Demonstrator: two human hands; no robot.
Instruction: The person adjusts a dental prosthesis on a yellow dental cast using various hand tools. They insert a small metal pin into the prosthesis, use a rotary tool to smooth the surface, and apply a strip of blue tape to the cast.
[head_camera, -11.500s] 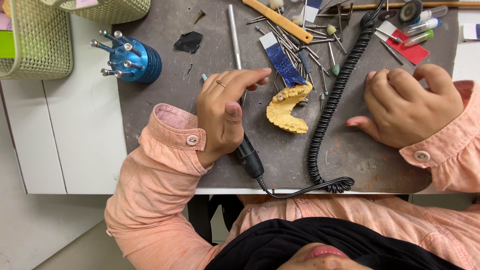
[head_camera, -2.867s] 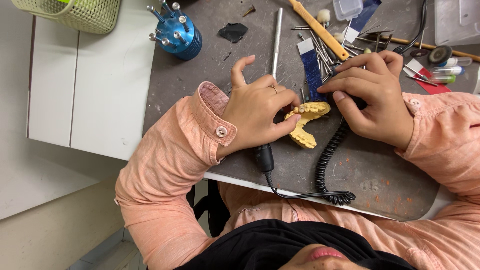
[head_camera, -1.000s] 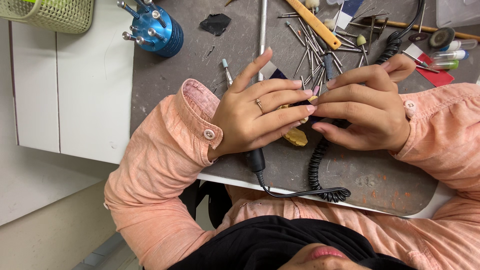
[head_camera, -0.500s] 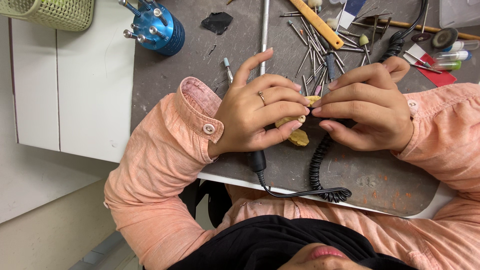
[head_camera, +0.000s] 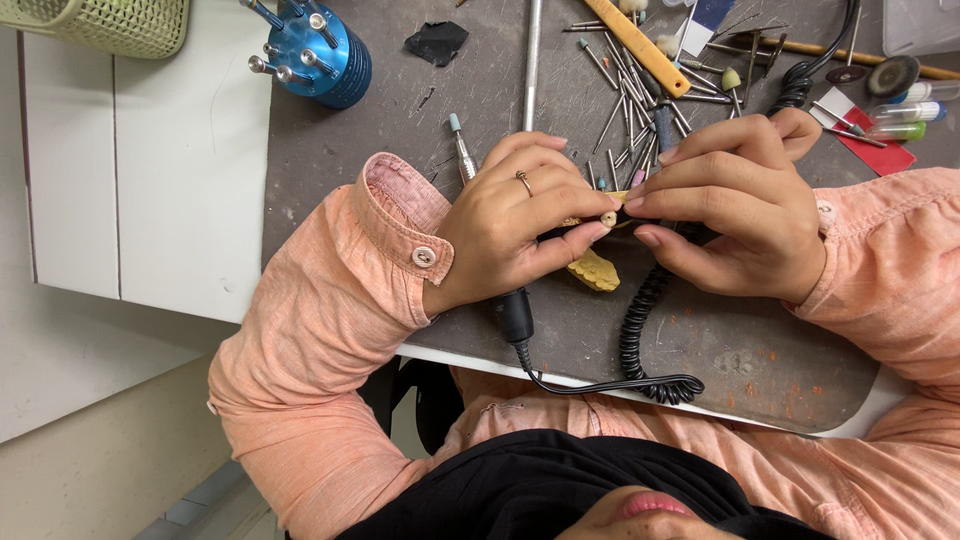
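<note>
Left hand wrapped round black handpiece, right hand pinching its tip; could've slipped, gouging yellow dental cast

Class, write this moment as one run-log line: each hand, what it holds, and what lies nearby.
left hand: grips black corded tool | right hand: pinches tool tip | yellow dental cast: under hands | blue bur stand: far left

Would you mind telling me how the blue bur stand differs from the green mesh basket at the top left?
The blue bur stand is a solid, glossy round block with metal pins sticking out of it; the green mesh basket is pale, perforated and cut off by the frame edge. The stand sits on the dark grey mat, the basket on the white surface. Both lie beyond the left hand, untouched.
</note>
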